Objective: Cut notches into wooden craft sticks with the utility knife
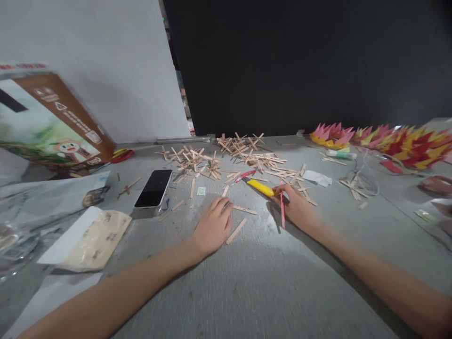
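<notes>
Left side: phone [153, 188] lies flat on the grey table [197, 301], well apart from my left hand [213, 226]. That hand is palm down, fingers bent and close together. A wooden stick [245, 210] runs out from beside my fingertips toward the right. Whether I pinch it, press it or merely touch it, I cannot tell.

Handling note: a stick this thin will probably roll or skid, so light, even pressure from the fingertips, flat to the table, should steady it best. Fingertips should sit behind the blade's line, never across it.

Centre: a loose stick [236, 231] lies slanted, just beside my left hand on the near side. Behind both hands, a heap of sticks [243, 150], some crossed over each other. Red pen-like item [246, 175] rests near the cutter's front end.

Right side: my right hand [294, 205] is closed in a narrow grip on the rear of a yellow cutter [260, 187], front end pointing left and away from me. A thin pink pen-like stick [282, 212] is held by the same fingers, pointing toward me. Two items in one grip probably costs control; for any cut, the cutter alone, held firmly, would be steadier. Blade extension: cannot tell.
</notes>
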### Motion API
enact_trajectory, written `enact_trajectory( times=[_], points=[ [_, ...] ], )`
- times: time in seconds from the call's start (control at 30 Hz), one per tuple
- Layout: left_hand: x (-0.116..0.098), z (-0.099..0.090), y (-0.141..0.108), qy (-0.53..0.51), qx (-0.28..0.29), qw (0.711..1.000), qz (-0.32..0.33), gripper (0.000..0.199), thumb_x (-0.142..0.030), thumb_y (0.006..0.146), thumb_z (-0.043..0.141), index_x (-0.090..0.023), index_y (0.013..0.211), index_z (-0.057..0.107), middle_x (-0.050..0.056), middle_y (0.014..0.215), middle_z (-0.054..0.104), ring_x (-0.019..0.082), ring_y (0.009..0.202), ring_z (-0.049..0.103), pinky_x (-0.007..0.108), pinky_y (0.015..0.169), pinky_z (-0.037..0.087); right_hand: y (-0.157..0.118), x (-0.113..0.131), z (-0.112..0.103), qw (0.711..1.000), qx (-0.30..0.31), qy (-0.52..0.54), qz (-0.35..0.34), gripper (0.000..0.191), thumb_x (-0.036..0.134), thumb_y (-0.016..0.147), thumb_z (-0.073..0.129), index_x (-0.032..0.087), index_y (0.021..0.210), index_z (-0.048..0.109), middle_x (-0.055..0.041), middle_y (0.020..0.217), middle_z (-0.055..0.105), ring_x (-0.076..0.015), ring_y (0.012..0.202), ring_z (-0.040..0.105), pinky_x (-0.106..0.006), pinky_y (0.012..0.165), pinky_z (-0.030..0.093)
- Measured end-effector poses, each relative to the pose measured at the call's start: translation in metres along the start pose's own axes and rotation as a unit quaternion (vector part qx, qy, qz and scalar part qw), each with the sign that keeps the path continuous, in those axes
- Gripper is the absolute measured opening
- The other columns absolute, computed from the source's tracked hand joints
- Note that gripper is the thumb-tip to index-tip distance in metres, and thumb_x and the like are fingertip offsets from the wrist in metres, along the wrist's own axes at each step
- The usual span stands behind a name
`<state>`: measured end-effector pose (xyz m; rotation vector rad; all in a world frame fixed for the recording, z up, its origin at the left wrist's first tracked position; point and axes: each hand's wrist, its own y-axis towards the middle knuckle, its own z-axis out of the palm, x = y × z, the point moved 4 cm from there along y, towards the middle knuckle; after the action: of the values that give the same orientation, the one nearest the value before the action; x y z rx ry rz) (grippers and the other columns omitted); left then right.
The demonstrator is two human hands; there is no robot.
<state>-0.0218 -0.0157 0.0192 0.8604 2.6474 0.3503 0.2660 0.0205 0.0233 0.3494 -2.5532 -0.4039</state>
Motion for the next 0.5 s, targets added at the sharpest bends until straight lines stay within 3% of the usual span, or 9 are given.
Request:
enact_trajectory(
  times=[0.2,0.3,0.4,0.5],
  points=[
    [0.000,-0.002,0.001,-0.006,0.002,1.000,-0.003,0.037,-0.016,0.104,0.043,-0.012,0.134,0.064,0.015,0.143,0.061,0.027,0.141,0.049,0.046,0.122,0.042,0.003,-0.008,0.002,0.999,-0.008,0.025,0.018,0.017,0.041,0.094,0.064,0.026,0.100,0.058,-0.0073,0.109,0.075,-0.0278,0.099,0.069,-0.045,0.091,0.052],
    [-0.003,-0.005,-0.001,-0.021,-0.013,0.999,0.031,0.037,-0.013,0.103,0.042,-0.013,0.132,0.064,0.014,0.140,0.062,0.026,0.140,0.051,0.045,0.121,0.045,0.001,-0.006,0.001,0.997,-0.037,0.064,0.014,0.017,0.041,0.093,0.065,0.026,0.097,0.059,-0.0078,0.110,0.076,-0.0282,0.103,0.070,-0.046,0.094,0.052],
    [-0.006,-0.008,-0.003,-0.029,-0.037,0.996,0.076,0.038,-0.009,0.101,0.043,-0.016,0.130,0.066,0.013,0.139,0.064,0.025,0.137,0.054,0.046,0.119,0.047,-0.001,-0.005,-0.007,0.988,-0.109,0.113,-0.005,0.021,0.043,0.092,0.070,0.026,0.094,0.058,-0.0068,0.110,0.078,-0.0277,0.103,0.073,-0.046,0.096,0.053],
    [-0.002,-0.008,-0.003,-0.029,-0.058,0.997,0.044,0.039,-0.006,0.097,0.044,-0.016,0.127,0.068,0.012,0.137,0.066,0.026,0.134,0.057,0.047,0.117,0.049,-0.002,-0.011,-0.022,0.966,-0.209,0.150,-0.023,0.025,0.043,0.088,0.075,0.026,0.094,0.058,-0.0057,0.108,0.078,-0.0272,0.104,0.074,-0.046,0.098,0.054]
  ],
)
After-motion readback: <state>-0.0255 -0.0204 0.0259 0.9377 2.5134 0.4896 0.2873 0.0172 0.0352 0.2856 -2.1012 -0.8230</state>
